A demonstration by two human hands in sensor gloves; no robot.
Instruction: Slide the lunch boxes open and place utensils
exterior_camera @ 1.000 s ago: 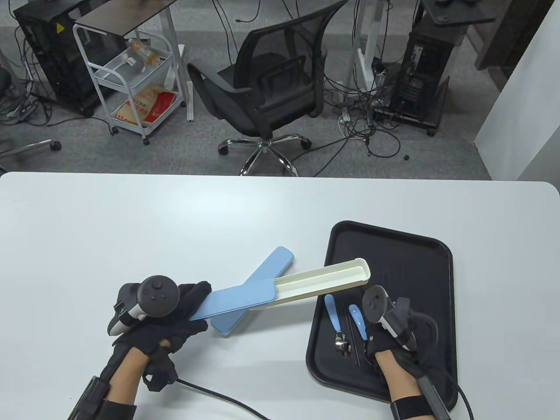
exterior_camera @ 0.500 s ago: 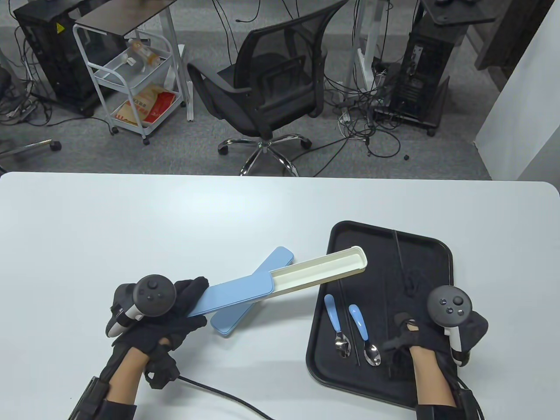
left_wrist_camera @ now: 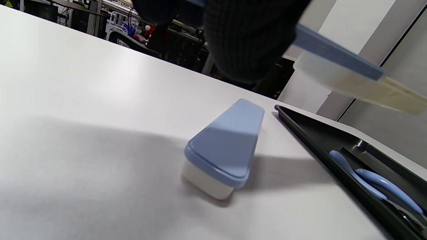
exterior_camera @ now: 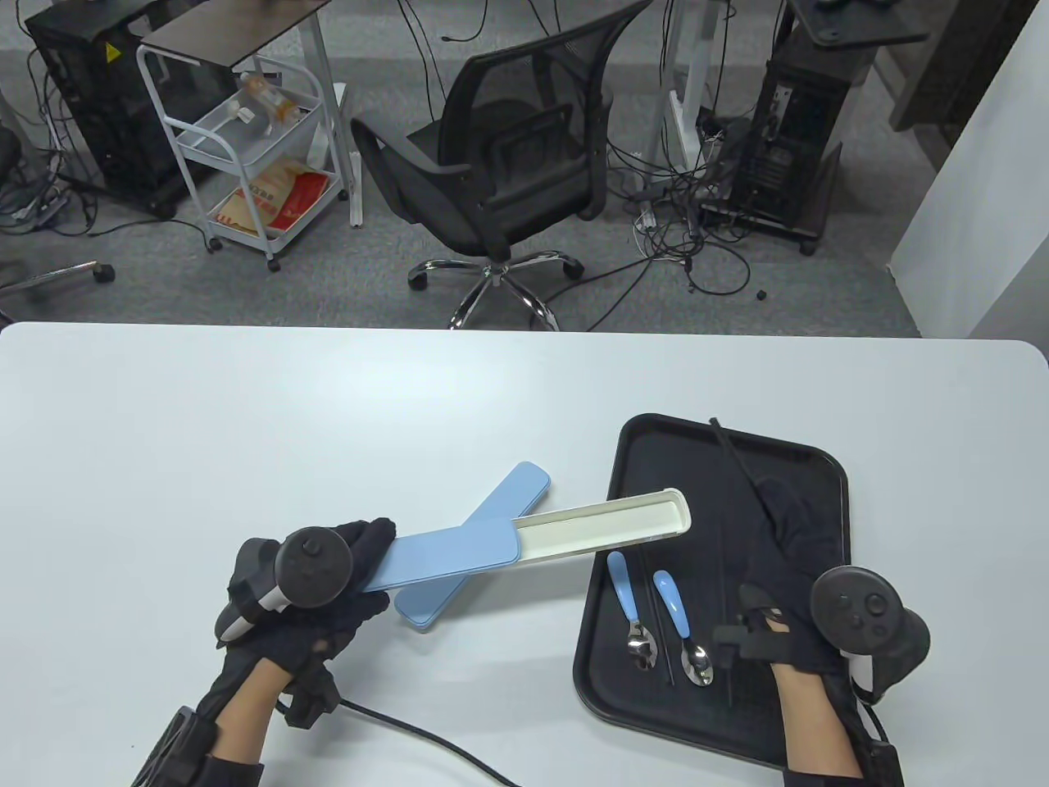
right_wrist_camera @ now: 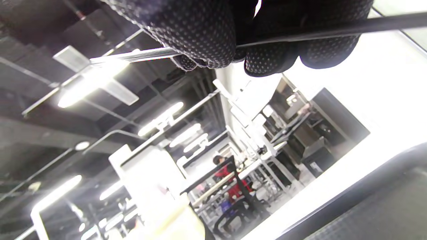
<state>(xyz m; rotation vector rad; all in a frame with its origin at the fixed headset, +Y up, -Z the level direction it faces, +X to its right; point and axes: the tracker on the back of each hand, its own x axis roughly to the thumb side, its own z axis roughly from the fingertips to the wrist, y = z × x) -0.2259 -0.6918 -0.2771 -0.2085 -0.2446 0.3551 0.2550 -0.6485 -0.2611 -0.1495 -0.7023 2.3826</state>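
Note:
My left hand [exterior_camera: 369, 566] grips the blue lid [exterior_camera: 455, 553] of a slim lunch box and holds it above the table. The lid is slid back, baring the empty cream tray [exterior_camera: 606, 525], whose far end reaches over the black tray [exterior_camera: 811, 467]. A second, closed blue box [exterior_camera: 516, 488] lies on the table beneath it and shows in the left wrist view [left_wrist_camera: 227, 146]. My right hand [exterior_camera: 783, 525] pinches a black chopstick [exterior_camera: 737, 467] above the black tray; the right wrist view shows it between my fingertips [right_wrist_camera: 200, 33]. Two blue-handled spoons [exterior_camera: 627, 594] [exterior_camera: 676, 611] lie in the tray.
Another black chopstick [exterior_camera: 724, 574] lies in the tray beside the spoons. A black cable [exterior_camera: 410, 730] runs over the table from my left wrist. An office chair [exterior_camera: 508, 164] stands beyond the table's far edge.
My right hand left the spoons, moved right and lifted a black chopstick off the tray; the stick now points far-left. My left hand and the open box shifted slightly.

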